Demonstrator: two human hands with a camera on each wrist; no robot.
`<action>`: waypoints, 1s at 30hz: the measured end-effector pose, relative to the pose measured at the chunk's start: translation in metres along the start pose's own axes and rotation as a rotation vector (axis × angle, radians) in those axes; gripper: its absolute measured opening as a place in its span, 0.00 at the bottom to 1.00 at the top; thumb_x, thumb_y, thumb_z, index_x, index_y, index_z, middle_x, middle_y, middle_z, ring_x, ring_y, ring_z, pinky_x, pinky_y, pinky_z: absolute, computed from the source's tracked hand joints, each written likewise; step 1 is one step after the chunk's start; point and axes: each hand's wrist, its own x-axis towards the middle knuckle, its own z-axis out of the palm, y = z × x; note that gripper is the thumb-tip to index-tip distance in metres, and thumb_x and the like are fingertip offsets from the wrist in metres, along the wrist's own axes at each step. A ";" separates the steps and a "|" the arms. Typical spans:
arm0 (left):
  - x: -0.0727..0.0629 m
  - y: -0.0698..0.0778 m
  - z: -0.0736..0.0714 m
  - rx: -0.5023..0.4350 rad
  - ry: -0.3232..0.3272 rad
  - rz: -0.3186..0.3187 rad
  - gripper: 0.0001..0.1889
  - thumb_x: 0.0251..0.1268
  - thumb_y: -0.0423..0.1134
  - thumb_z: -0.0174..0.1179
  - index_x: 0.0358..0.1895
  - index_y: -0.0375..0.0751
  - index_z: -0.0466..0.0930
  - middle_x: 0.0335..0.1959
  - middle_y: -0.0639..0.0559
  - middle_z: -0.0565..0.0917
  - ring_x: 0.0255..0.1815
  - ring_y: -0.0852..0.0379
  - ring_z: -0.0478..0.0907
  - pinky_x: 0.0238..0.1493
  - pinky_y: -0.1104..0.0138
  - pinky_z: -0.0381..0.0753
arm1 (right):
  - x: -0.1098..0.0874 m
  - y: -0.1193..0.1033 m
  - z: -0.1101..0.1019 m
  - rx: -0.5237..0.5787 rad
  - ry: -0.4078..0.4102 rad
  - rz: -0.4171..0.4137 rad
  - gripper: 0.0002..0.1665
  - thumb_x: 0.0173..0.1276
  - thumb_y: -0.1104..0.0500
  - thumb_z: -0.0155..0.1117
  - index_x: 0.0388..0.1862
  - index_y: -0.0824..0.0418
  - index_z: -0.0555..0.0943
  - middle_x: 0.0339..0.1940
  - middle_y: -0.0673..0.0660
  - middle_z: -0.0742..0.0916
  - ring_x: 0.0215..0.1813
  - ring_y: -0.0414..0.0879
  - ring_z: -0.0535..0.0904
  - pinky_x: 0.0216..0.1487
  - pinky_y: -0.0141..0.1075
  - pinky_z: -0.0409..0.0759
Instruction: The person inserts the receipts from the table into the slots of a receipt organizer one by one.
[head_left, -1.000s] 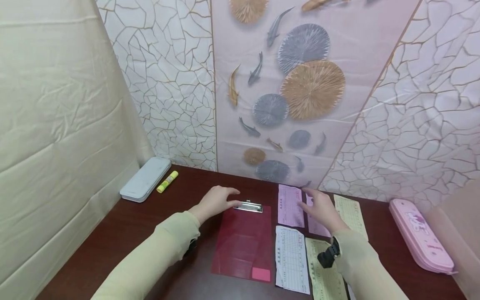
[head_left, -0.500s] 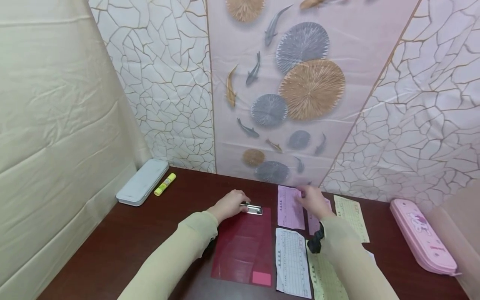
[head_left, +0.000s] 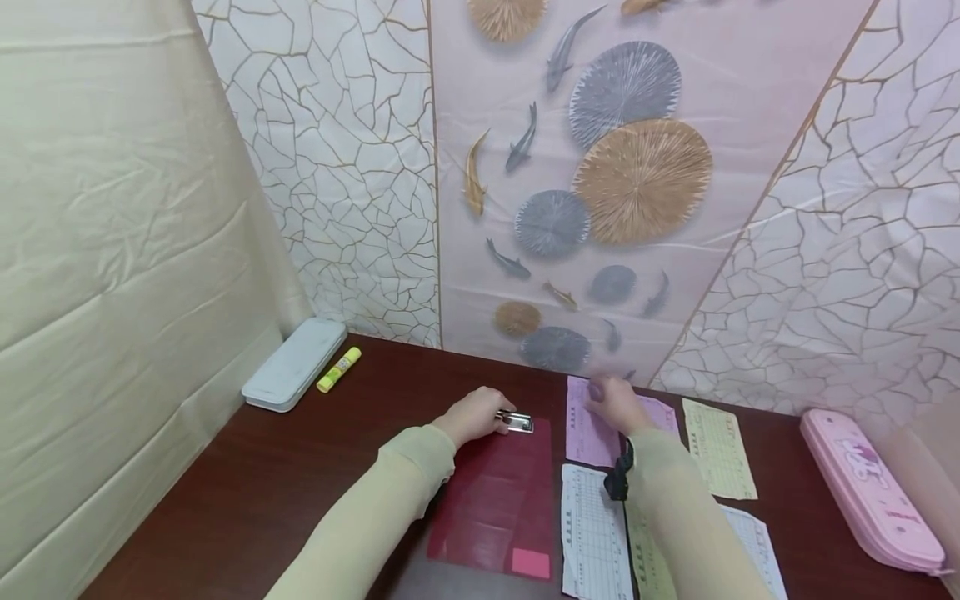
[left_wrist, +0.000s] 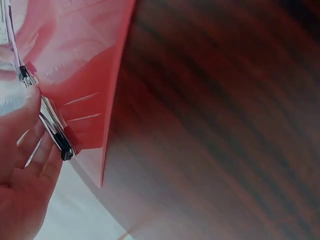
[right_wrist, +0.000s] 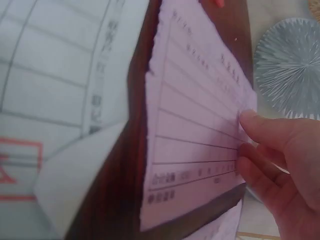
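A translucent red clipboard [head_left: 487,508] lies on the dark table, with a pink rectangle at its lower right corner. My left hand [head_left: 474,414] grips the metal clip [head_left: 519,422] at its top edge. In the left wrist view the thumb presses one side of the clip [left_wrist: 51,117], fingers behind it. My right hand [head_left: 618,406] pinches the upper right edge of a pink printed slip [head_left: 588,437]; the right wrist view shows thumb and fingertips at the edge of that slip [right_wrist: 195,115]. Another pink slip [head_left: 663,415] lies partly hidden behind this hand.
Nearer me lie a white slip [head_left: 596,533], a yellow-green slip [head_left: 649,550] and another white slip [head_left: 759,542], partly under the right forearm. A pale yellow slip [head_left: 720,450] and pink pencil case [head_left: 870,492] are at right; a yellow glue stick [head_left: 339,370] and pale case [head_left: 295,367] at left.
My left hand has moved right onto the clip and taken hold of it. My right hand has turned inward and its fingers have closed on the pink slip's edge.
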 end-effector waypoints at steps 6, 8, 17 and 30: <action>0.000 -0.001 -0.007 0.015 0.010 -0.064 0.11 0.57 0.38 0.67 0.45 0.49 0.86 0.41 0.59 0.86 0.46 0.63 0.79 0.47 0.71 0.76 | 0.007 0.003 0.004 0.021 -0.001 0.015 0.26 0.58 0.64 0.67 0.54 0.76 0.75 0.50 0.74 0.80 0.54 0.69 0.75 0.57 0.57 0.71; -0.001 0.000 -0.009 0.014 0.003 -0.069 0.06 0.57 0.37 0.67 0.38 0.48 0.87 0.35 0.59 0.85 0.39 0.64 0.78 0.41 0.72 0.76 | 0.009 0.003 0.004 0.009 -0.016 0.031 0.26 0.58 0.64 0.67 0.54 0.76 0.75 0.49 0.75 0.80 0.53 0.69 0.75 0.56 0.57 0.71; 0.001 0.006 -0.010 0.060 0.000 -0.051 0.10 0.54 0.34 0.68 0.20 0.50 0.79 0.20 0.62 0.76 0.25 0.64 0.68 0.29 0.72 0.68 | 0.016 0.011 0.004 0.004 -0.026 0.064 0.25 0.53 0.62 0.71 0.48 0.75 0.78 0.36 0.69 0.83 0.41 0.62 0.77 0.48 0.54 0.74; 0.005 0.009 -0.010 0.064 0.000 -0.071 0.11 0.52 0.34 0.69 0.19 0.50 0.78 0.19 0.63 0.76 0.25 0.63 0.71 0.30 0.72 0.71 | 0.012 0.007 -0.005 0.020 -0.007 0.148 0.09 0.55 0.68 0.67 0.33 0.70 0.77 0.29 0.63 0.82 0.32 0.56 0.77 0.35 0.47 0.76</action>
